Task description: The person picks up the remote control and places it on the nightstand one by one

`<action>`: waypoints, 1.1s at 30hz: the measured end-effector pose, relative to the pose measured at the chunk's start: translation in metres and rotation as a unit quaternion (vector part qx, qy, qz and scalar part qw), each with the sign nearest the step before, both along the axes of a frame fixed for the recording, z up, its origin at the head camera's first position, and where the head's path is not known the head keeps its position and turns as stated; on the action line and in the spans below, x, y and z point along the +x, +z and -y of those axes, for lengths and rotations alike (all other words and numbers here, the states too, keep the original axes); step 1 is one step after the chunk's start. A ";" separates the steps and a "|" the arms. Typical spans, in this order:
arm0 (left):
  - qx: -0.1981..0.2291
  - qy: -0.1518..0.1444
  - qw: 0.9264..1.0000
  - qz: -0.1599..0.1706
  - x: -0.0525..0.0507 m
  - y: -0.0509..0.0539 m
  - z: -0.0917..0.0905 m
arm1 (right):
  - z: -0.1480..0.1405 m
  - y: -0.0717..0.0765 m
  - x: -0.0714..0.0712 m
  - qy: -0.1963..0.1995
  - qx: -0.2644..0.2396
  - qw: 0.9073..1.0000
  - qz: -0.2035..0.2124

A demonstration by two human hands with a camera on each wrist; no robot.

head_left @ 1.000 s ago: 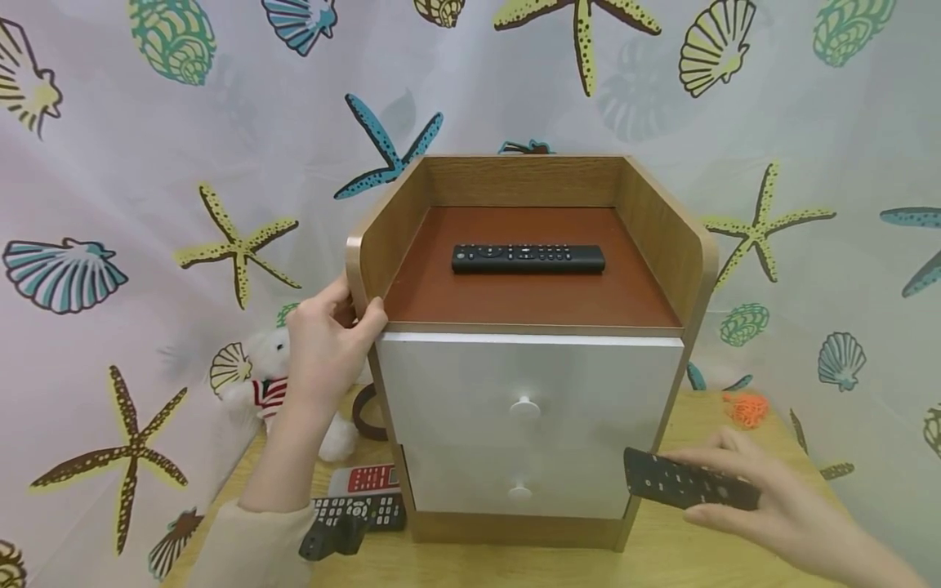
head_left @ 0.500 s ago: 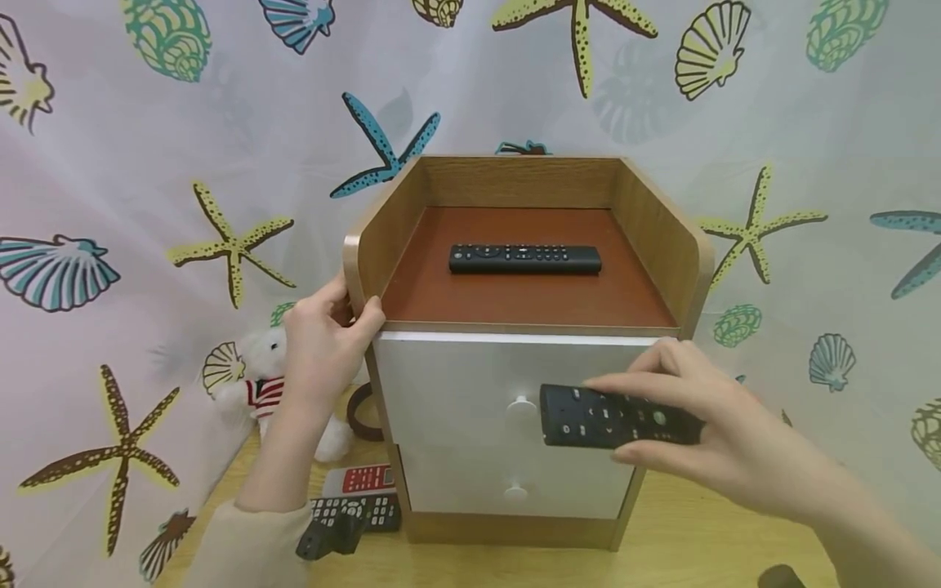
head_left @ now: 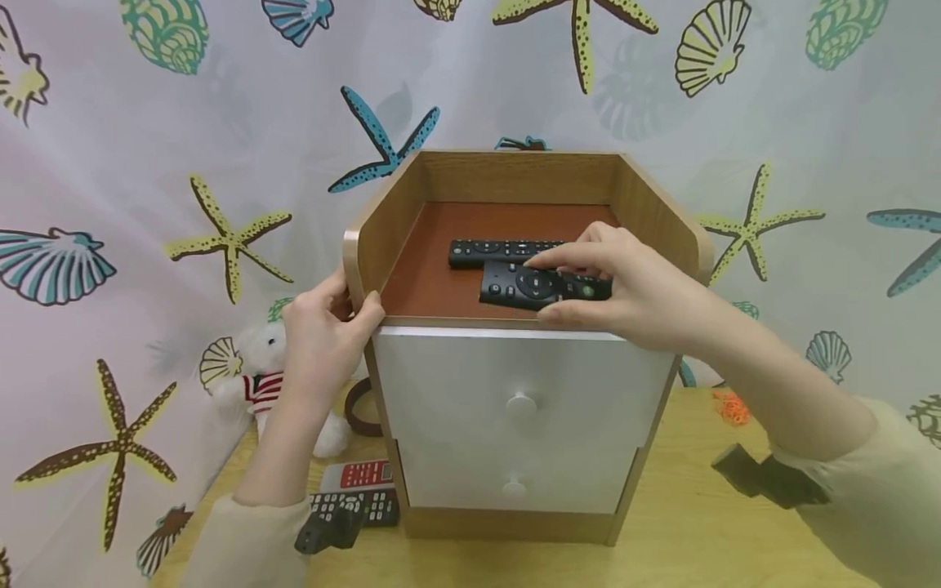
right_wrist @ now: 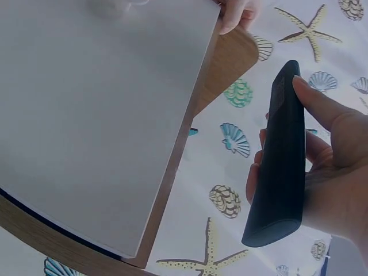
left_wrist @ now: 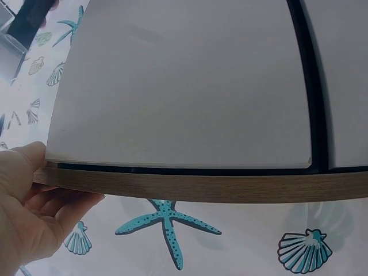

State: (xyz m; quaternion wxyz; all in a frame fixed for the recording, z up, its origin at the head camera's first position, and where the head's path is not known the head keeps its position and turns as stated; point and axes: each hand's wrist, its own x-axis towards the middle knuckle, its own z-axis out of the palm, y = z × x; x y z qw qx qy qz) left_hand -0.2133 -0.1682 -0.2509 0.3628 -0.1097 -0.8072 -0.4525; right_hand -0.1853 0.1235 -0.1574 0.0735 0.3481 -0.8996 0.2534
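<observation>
In the head view, my right hand (head_left: pixel 625 282) pinches a black remote control (head_left: pixel 515 286) between thumb and fingers, over the front part of a small cabinet's brown top (head_left: pixel 426 294). Another black remote (head_left: pixel 470 253) lies crosswise on that top, just behind the held one and partly hidden by it and the hand. The right wrist view shows the held remote (right_wrist: pixel 279 161) from its smooth underside. My left hand (head_left: pixel 323 327) grips the cabinet's left front corner, thumb on the front edge; the left wrist view shows the same hand (left_wrist: pixel 40 207) around the wooden edge.
Two white drawers (head_left: pixel 456 392) with round knobs face me, both pushed in. Left of the cabinet are a white plush toy (head_left: pixel 265 367), a brown ring (head_left: pixel 360 408), a red-and-white remote (head_left: pixel 363 474) and a black remote (head_left: pixel 382 506). An orange tangle (head_left: pixel 731 406) lies at right.
My right hand has carried its remote from the cabinet's lower right, up and leftward past the drawer front, to above the top. My left hand keeps its grip on the corner.
</observation>
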 end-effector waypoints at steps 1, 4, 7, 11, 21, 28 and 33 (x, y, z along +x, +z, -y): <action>-0.001 0.002 1.000 0.001 0.000 0.000 0.000 | 0.003 0.002 -0.003 -0.002 0.005 1.000 0.004; 0.003 -0.002 1.000 0.008 0.000 0.000 0.000 | 0.010 0.008 -0.014 -0.006 0.013 1.000 0.010; 0.011 -0.009 1.000 0.016 -0.001 0.002 -0.001 | 0.017 0.012 -0.024 -0.017 0.017 0.999 0.028; 0.016 -0.015 1.000 0.018 -0.001 0.004 -0.001 | 0.026 0.013 -0.038 -0.026 0.025 0.998 0.051; 0.012 -0.005 0.999 0.034 0.002 0.002 0.001 | 0.044 0.011 -0.068 -0.031 0.078 0.994 0.075; 0.013 -0.011 0.999 0.038 0.003 0.002 0.001 | 0.051 0.006 -0.079 -0.072 0.113 0.984 0.120; 0.015 -0.011 0.999 0.032 0.002 0.002 0.000 | 0.056 0.004 -0.084 -0.093 0.135 0.977 0.136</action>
